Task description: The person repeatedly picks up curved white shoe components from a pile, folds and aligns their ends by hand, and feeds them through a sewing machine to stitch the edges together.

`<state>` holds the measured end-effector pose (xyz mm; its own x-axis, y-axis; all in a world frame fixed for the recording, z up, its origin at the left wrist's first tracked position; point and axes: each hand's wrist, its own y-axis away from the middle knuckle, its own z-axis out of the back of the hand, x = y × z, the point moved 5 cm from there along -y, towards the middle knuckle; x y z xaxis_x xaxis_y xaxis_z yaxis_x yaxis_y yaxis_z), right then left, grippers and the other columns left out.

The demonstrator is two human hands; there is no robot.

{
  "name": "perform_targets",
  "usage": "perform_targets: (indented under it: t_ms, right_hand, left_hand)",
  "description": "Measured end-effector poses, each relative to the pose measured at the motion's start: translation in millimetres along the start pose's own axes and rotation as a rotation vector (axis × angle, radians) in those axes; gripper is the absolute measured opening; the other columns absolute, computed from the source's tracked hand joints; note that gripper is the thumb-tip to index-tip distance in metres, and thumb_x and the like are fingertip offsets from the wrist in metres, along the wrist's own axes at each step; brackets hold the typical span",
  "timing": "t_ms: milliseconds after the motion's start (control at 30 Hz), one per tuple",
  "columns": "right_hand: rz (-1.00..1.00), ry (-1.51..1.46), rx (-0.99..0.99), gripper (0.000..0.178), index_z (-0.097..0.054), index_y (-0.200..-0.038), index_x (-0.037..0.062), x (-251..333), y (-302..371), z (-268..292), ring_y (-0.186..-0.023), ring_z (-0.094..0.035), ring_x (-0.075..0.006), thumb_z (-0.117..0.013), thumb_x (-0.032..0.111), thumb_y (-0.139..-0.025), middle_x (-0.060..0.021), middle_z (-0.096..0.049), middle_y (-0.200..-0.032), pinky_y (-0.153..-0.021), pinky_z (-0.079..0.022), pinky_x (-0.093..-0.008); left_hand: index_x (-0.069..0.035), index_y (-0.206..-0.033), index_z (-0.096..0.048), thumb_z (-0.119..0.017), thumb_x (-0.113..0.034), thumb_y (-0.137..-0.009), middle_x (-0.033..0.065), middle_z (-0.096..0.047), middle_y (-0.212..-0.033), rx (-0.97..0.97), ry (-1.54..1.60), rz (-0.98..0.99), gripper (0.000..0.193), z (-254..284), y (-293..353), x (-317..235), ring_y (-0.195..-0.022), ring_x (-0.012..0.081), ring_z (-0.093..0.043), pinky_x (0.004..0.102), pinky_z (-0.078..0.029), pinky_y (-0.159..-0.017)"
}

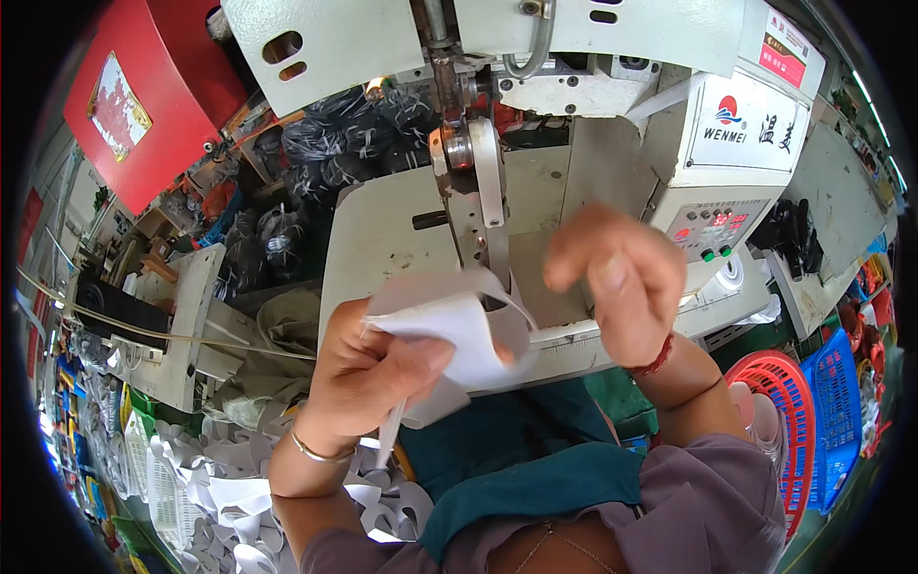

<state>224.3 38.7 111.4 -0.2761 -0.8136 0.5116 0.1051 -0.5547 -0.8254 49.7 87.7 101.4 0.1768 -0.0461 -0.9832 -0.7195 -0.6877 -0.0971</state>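
In front of the machine's post, my left hand (368, 368) is closed around a white, curved piece of sheet material (449, 335) that looks like a shoe upper. It bends into a loop, and a narrow strip hangs below my fingers. My right hand (622, 282) is raised to the right of the piece, apart from it. Its fingers are bent and partly blurred, the thumb and forefinger stand apart, and nothing shows between them. Just beyond both hands rises the upright post (473, 206) of a pale industrial machine, with a roller at its top.
A control panel (712, 230) with lit digits and green buttons is on the machine's right. Many similar white pieces (239, 493) lie heaped at lower left. Red (798, 430) and blue (837, 411) baskets stand at right. A red metal box (158, 96) stands upper left, near black bundles (330, 143).
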Motion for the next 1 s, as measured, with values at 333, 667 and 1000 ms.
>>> perform_targets:
  t_ms: [333, 667, 1000]
  right_hand:
    - [-0.540, -0.597, 0.055, 0.024, -0.064, -0.087, 0.0012, -46, -13, -6, -0.069, -0.050, -0.0021, -0.057, 0.024, -0.089, 0.0033, -0.060, -0.074, -0.061, -0.041, -0.0182]
    - [-0.377, -0.502, -0.227, 0.015, -0.065, -0.084, 0.0013, -95, -38, 16, -0.071, -0.054, -0.0061, -0.062, 0.016, -0.085, -0.0012, -0.064, -0.077, -0.067, -0.042, -0.0213]
    - [-0.437, -0.559, -0.371, 0.017, -0.067, -0.083, 0.0007, -105, -43, 12, -0.071, -0.057, -0.0070, -0.064, 0.017, -0.083, -0.0040, -0.065, -0.077, -0.068, -0.043, -0.0216]
  left_hand:
    - [0.004, -0.093, -0.060, -0.061, -0.004, -0.074, 0.0006, -0.057, -0.067, 0.325, 0.038, 0.070, 0.021, 15, -40, -7, -0.047, 0.0012, -0.040, 0.0161, -0.028, -0.041]
    - [-0.003, -0.081, -0.060, -0.060, -0.012, -0.080, -0.0026, -0.048, -0.058, -0.004, 0.015, -0.097, 0.009, 57, -93, -22, -0.042, 0.0010, -0.034, 0.0154, -0.023, -0.037]
    - [-0.005, -0.078, -0.060, -0.060, -0.013, -0.080, -0.0051, -0.042, -0.056, -0.053, 0.038, -0.088, 0.009, 69, -114, -21, -0.041, 0.0014, -0.031, 0.0159, -0.020, -0.036]
